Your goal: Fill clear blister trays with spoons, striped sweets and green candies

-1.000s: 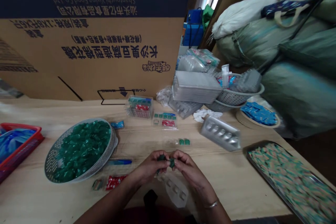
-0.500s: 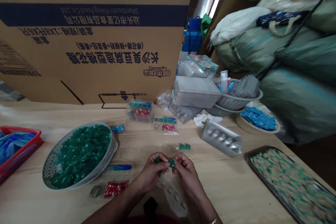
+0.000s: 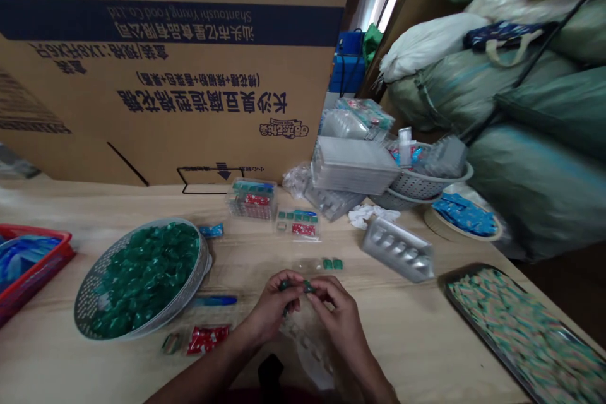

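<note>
My left hand (image 3: 277, 306) and my right hand (image 3: 338, 310) meet above the table, fingers pinched together. The left pinches a small green piece (image 3: 285, 285). A second small green piece (image 3: 308, 287) sits in the right fingertips. Below my hands lies a clear plastic blister tray (image 3: 307, 353), partly hidden by my right hand and wrist. Two more green pieces (image 3: 332, 264) rest on the table just beyond my fingers. To the left, a round perforated metal tray (image 3: 92, 293) is heaped with green pieces.
Red packets (image 3: 208, 339) and a blue strip (image 3: 215, 300) lie near my left wrist on the wooden table (image 3: 61, 360). A red basket (image 3: 28, 265) and a candy-filled metal tray (image 3: 521, 334) flank it. Plastic trays, baskets and large sacks stand behind.
My right hand has turned inward and its fingers now cover more of the green piece. The view has shifted slightly, and the blister tray sits partly under that hand.
</note>
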`<state>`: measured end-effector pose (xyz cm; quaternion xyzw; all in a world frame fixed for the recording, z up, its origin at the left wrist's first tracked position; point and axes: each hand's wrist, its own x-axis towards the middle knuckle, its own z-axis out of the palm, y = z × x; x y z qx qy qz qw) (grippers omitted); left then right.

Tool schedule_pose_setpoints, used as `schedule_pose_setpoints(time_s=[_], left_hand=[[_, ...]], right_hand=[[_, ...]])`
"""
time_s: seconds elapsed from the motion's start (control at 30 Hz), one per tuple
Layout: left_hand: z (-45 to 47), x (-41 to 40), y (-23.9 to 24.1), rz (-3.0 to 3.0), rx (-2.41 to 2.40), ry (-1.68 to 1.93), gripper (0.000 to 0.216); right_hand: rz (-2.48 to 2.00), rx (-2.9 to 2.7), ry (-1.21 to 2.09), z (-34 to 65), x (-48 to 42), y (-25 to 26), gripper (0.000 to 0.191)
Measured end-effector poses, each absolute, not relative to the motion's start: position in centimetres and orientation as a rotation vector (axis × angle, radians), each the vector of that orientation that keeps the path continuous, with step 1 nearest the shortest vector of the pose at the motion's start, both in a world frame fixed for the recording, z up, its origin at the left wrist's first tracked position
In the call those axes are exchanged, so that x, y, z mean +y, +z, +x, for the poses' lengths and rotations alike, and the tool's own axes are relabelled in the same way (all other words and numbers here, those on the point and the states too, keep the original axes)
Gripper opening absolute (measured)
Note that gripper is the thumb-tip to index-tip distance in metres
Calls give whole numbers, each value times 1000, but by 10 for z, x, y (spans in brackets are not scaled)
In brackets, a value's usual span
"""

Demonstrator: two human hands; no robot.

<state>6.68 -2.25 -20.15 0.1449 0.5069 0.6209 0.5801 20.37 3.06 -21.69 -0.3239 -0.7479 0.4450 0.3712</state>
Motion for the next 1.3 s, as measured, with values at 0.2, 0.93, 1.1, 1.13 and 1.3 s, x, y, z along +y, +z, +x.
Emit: schedule_pose_setpoints(time_s=[0.2,0.93,1.1,1.13,1.3], left_hand=[[66,-14,-213,409,1312,1376,31],[54,-4,-223,354,1378,1267,24],[41,-12,-199,97,998,1309,20],[40,-13,-195,37,935,1313,19],[42,-14,-187,-127,740,1392,23]], right_hand=[[-799,-2113,980,213,77,-233,12],[-647,-2635,535,207,120,-236,20],[-613,-2443,591,210,88,-225,24],[-614,-2390,631,209,80,-219,22],[-593,-2332,740,192,49,-193,17]])
